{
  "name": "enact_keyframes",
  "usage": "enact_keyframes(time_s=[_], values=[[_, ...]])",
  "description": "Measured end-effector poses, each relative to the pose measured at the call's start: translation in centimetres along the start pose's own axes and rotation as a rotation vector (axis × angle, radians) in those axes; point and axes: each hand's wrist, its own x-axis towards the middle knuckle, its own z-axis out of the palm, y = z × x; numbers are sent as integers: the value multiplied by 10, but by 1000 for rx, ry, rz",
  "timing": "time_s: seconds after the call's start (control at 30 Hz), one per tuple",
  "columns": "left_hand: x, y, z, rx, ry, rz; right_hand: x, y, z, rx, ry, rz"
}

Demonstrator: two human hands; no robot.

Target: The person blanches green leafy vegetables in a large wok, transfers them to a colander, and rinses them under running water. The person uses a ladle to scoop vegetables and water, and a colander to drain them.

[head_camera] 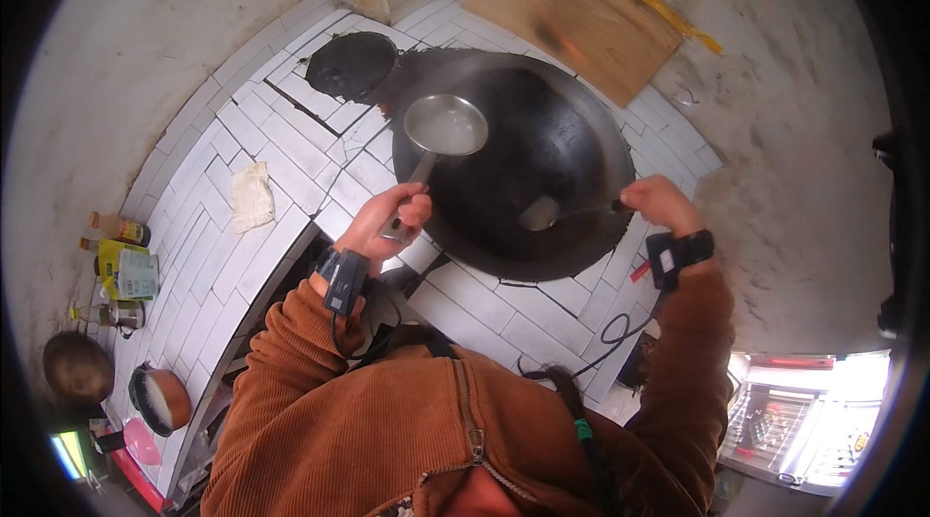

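Note:
My left hand (392, 219) grips the flat metal handle of a round metal ladle (445, 124). Cloudy, whitish liquid is in its bowl, which hangs over the left part of a large dark wok (501, 244). The wok is set into the white-tiled stove top. From the right rim, my right hand (657, 204) holds the dark handle end of a second metal utensil (540, 214). Its pale, rounded head is low in the wok; whether it is a ladle or a turner cannot be told. Faint haze hangs over the wok.
A round black cover (352, 66) lies at the back left. Folded cloth (252, 197) rests on the tiled counter (185, 248). Bottles (120, 228), a yellow-green packet (127, 271) and a brown pot (163, 401) stand farther left. A wooden board (574, 15) leans behind the wok.

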Motion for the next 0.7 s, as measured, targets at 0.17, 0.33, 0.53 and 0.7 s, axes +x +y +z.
enact_keyframes(time_s=[0.17,0.33,0.53,0.7], values=[[-3,2,-3,30,-69,6,22,15,13,-56,-134,-89],[-3,6,-3,34,-53,12,66,37,136,218,144,-21],[-2,7,2,39,-81,33,116,-1,187,419,568,-205],[1,8,3,21,-63,41,111,-39,152,434,649,-232]])
